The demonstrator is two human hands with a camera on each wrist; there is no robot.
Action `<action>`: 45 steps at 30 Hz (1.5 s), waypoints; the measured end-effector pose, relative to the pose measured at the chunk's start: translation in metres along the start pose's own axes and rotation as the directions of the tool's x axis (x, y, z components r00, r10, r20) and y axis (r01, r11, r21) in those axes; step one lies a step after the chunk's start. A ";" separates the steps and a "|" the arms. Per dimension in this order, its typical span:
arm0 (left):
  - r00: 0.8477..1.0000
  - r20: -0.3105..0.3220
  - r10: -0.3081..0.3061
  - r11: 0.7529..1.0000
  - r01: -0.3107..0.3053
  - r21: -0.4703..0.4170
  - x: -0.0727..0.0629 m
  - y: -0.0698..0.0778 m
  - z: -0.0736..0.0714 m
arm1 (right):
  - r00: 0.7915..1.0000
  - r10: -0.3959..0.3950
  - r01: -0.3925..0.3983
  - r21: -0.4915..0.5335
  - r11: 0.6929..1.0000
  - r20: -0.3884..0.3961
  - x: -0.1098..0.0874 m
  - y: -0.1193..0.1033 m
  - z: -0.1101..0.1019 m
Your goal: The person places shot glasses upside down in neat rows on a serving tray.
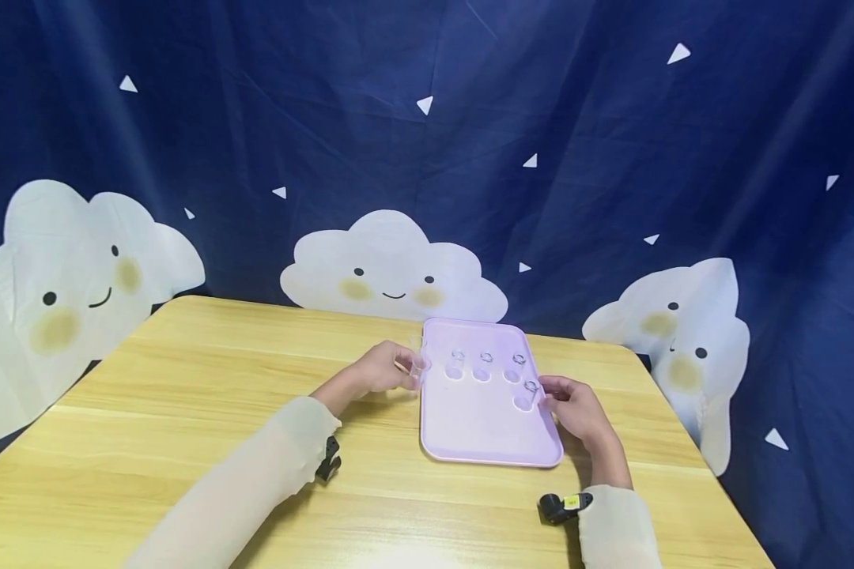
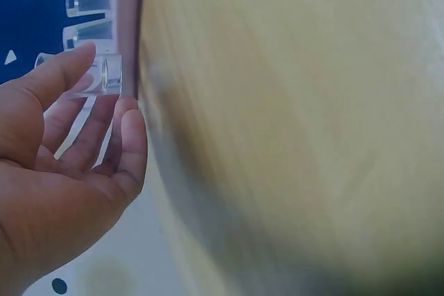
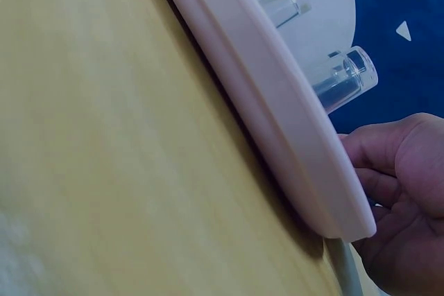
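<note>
A pink tray [image 1: 480, 438] lies on the table, long side running away from me. Several clear glasses stand on it: a row of three, including a middle glass [image 1: 482, 367], and a nearer glass [image 1: 524, 397] by the right rim. My left hand [image 1: 384, 367] pinches another clear glass [image 2: 107, 77] between thumb and fingers at the tray's left edge. That glass lies sideways in the left wrist view, its thick base toward the tray's side. My right hand [image 1: 572, 407] is at the right rim, fingers loosely bent beside the nearer glass; the rim hides its fingertips in the right wrist view.
The wooden table [image 1: 256, 363] extends around the tray. Behind its far edge hangs a dark blue curtain [image 1: 363, 118] with white clouds and triangles. Black camera mounts [image 1: 555, 508] sit on the wrists of both pale sleeves.
</note>
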State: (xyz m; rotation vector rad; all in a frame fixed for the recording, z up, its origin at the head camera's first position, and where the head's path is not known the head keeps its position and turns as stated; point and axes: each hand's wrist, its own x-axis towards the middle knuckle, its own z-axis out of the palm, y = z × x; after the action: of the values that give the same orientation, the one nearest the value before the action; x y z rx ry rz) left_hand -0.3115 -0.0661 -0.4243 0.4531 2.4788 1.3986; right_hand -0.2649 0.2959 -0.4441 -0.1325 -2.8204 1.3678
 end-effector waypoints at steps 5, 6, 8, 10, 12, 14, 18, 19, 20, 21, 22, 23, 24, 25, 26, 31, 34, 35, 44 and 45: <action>0.999 0.035 0.024 0.998 -0.022 -0.055 -0.002 0.007 -0.004 | 1.000 -0.003 0.003 0.019 1.000 -0.001 0.001 -0.001 0.000; 0.999 0.037 0.029 0.998 -0.026 -0.062 -0.003 0.009 -0.004 | 1.000 -0.006 0.006 0.022 1.000 0.000 0.001 -0.001 0.000; 0.999 0.039 0.036 0.997 -0.032 -0.076 -0.003 0.012 -0.005 | 1.000 -0.009 0.009 0.027 1.000 0.002 0.001 -0.001 0.000; 0.998 0.039 0.045 0.996 -0.042 -0.079 -0.004 0.014 -0.006 | 1.000 -0.007 0.007 0.030 1.000 0.003 0.001 -0.001 0.000; 0.998 0.031 0.055 0.996 -0.053 -0.074 -0.004 0.016 -0.006 | 1.000 -0.007 0.007 0.026 1.000 0.006 0.000 -0.001 0.000; 0.998 0.020 0.066 0.996 -0.065 -0.061 -0.004 0.018 -0.006 | 1.000 -0.002 0.002 0.021 1.000 0.007 0.000 -0.001 0.000; 0.994 -0.014 0.107 0.994 -0.108 -0.016 -0.002 0.021 -0.005 | 1.000 0.004 -0.005 0.018 1.000 0.008 -0.001 -0.001 0.000; 0.993 -0.020 0.117 0.993 -0.118 -0.010 -0.002 0.023 -0.004 | 1.000 0.005 -0.006 0.020 1.000 0.008 -0.001 -0.001 0.000; 0.992 -0.025 0.126 0.992 -0.126 -0.005 -0.001 0.024 -0.003 | 1.000 0.007 -0.007 0.022 1.000 0.007 -0.002 -0.001 0.000; 0.991 -0.028 0.133 0.991 -0.133 -0.005 0.000 0.025 -0.003 | 1.000 0.008 -0.008 0.023 1.000 0.007 -0.002 -0.001 0.000; 0.990 -0.032 0.137 0.991 -0.137 -0.010 0.000 0.026 -0.002 | 1.000 0.007 -0.007 0.022 1.000 0.007 -0.002 -0.001 0.000; 0.989 -0.035 0.140 0.990 -0.141 -0.015 0.000 0.027 -0.001 | 1.000 0.007 -0.007 0.020 1.000 0.006 -0.002 0.000 0.000; 0.989 -0.040 0.143 0.989 -0.143 -0.020 0.001 0.029 0.000 | 1.000 0.005 -0.005 0.018 1.000 0.005 -0.002 0.000 0.000; 0.989 -0.044 0.141 0.989 -0.142 -0.026 0.001 0.030 0.002 | 1.000 0.004 -0.004 0.017 1.000 0.004 -0.002 0.000 0.000; 0.989 -0.047 0.143 0.989 -0.144 -0.033 0.002 0.031 0.003 | 1.000 0.004 -0.004 0.015 1.000 0.003 -0.002 0.000 0.000; 0.987 -0.053 0.154 0.985 -0.158 -0.067 0.005 0.035 0.009 | 1.000 0.009 -0.009 0.009 1.000 0.002 -0.002 0.000 0.000; 0.984 -0.057 0.169 0.982 -0.173 -0.078 0.009 0.038 0.014 | 1.000 0.011 -0.011 0.008 1.000 0.004 -0.002 0.000 0.000; 0.983 -0.060 0.174 0.981 -0.178 -0.081 0.010 0.039 0.016 | 1.000 0.011 -0.011 0.008 1.000 0.005 -0.002 0.001 0.000; 0.976 -0.060 0.210 0.970 -0.215 -0.110 0.014 0.046 0.028 | 1.000 0.001 -0.001 0.010 1.000 0.004 -0.001 0.001 0.001; 0.975 -0.058 0.212 0.970 -0.218 -0.107 0.014 0.047 0.029 | 1.000 0.001 -0.001 0.008 1.000 0.003 -0.001 0.001 0.001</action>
State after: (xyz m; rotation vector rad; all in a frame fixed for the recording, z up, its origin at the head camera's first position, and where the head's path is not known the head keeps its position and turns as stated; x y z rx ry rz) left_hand -0.3070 -0.0148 -0.3994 0.6897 2.4290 1.6397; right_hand -0.2642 0.2958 -0.4451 -0.1315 -2.8174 1.3805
